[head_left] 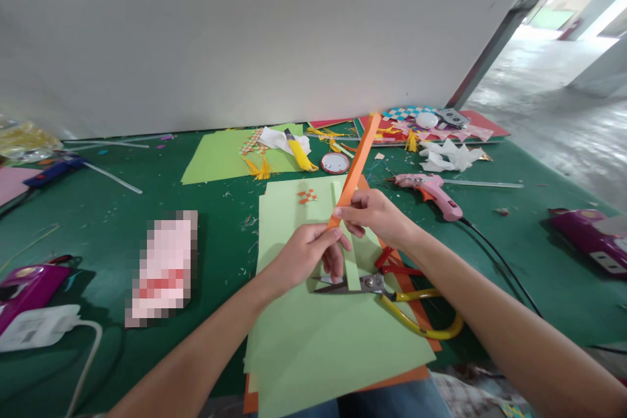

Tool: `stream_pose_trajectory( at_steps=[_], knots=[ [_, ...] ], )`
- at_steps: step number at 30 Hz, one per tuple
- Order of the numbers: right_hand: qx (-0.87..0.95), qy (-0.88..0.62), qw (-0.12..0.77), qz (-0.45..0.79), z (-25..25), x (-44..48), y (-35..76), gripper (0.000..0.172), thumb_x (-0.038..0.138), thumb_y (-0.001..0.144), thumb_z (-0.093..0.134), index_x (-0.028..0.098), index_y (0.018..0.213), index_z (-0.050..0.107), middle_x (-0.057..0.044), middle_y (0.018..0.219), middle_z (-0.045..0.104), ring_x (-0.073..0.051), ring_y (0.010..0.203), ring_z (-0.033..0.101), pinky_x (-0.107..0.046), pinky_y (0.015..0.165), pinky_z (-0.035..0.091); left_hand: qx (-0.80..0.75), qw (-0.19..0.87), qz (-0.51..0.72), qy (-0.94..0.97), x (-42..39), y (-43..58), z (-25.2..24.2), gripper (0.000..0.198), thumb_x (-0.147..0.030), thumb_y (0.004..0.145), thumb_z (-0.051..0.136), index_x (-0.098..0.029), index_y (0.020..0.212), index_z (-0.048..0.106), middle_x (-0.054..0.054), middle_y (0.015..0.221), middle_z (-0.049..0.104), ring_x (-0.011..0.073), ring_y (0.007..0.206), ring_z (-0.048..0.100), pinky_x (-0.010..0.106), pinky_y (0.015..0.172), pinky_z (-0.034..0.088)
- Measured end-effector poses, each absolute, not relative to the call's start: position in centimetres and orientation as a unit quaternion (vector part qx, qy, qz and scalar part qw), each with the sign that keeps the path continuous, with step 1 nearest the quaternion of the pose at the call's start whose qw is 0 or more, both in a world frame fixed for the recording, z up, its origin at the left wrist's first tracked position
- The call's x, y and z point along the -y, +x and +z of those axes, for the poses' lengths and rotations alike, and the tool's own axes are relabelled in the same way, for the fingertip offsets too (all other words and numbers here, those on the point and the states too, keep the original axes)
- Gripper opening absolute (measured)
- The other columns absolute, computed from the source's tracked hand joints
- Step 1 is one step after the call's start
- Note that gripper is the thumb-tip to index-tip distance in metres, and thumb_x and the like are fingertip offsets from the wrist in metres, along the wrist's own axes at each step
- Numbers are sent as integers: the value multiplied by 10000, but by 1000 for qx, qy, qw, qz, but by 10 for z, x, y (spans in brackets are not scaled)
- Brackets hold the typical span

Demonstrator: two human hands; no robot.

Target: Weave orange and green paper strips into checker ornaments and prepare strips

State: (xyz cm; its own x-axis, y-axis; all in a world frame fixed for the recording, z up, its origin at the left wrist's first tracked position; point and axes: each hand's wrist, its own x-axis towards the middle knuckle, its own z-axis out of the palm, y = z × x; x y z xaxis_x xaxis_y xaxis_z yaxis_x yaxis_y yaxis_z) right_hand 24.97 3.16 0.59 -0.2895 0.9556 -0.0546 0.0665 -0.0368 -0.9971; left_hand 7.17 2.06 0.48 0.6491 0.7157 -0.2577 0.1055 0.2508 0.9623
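Observation:
An orange paper strip (361,155) slants up and to the right between my two hands. My left hand (318,251) pinches its lower end, and my right hand (369,212) grips it just above. Beneath them lies a stack of light green sheets (313,333) with orange paper showing at its edges. A pale green strip (351,264) rests on the stack, crossing the blades of the yellow-handled scissors (372,283). Red handles (386,257) of another tool show partly behind my right forearm. A small orange and white woven piece (307,196) sits near the stack's top.
On the green table (215,222), a pink glue gun (431,191) with a cord lies right of the stack. Behind are a yellow cutter (300,151), a round tin (336,162) and white tissue (450,156). Purple power strips (590,238) stand at both sides.

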Motion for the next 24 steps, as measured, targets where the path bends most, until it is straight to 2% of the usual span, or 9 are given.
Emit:
stream_pose_trajectory(
  at_steps=[5, 12, 18, 24],
  knots=[
    [575, -456, 393, 554, 11, -31, 250, 281, 375, 744, 689, 144, 639, 567, 55, 437, 482, -60, 404, 408, -226, 432, 292, -364, 679, 220, 598, -22, 71, 6, 305, -362, 928, 466, -119, 844, 632, 6, 520, 624, 116, 455, 585, 227, 543, 460],
    [582, -450, 392, 552, 14, -32, 253, 283, 379, 767, 670, 155, 641, 551, 58, 453, 478, -62, 415, 432, -227, 438, 311, -368, 660, 235, 611, -21, 71, 5, 319, -365, 940, 439, -135, 794, 605, -3, 505, 616, 110, 457, 575, 221, 541, 448],
    [602, -412, 342, 592, 14, -34, 259, 272, 404, 734, 709, 151, 739, 608, 55, 502, 503, -75, 459, 472, -225, 453, 343, -355, 669, 254, 602, -21, 69, 7, 305, -364, 948, 431, -138, 827, 596, -7, 525, 611, 111, 477, 578, 220, 549, 447],
    [584, -402, 341, 617, 13, -34, 258, 280, 384, 741, 712, 153, 673, 570, 63, 481, 479, -71, 449, 474, -223, 458, 347, -333, 674, 245, 613, -21, 69, 8, 274, -315, 958, 416, -145, 838, 594, -16, 534, 626, 101, 483, 583, 209, 558, 448]
  ],
)
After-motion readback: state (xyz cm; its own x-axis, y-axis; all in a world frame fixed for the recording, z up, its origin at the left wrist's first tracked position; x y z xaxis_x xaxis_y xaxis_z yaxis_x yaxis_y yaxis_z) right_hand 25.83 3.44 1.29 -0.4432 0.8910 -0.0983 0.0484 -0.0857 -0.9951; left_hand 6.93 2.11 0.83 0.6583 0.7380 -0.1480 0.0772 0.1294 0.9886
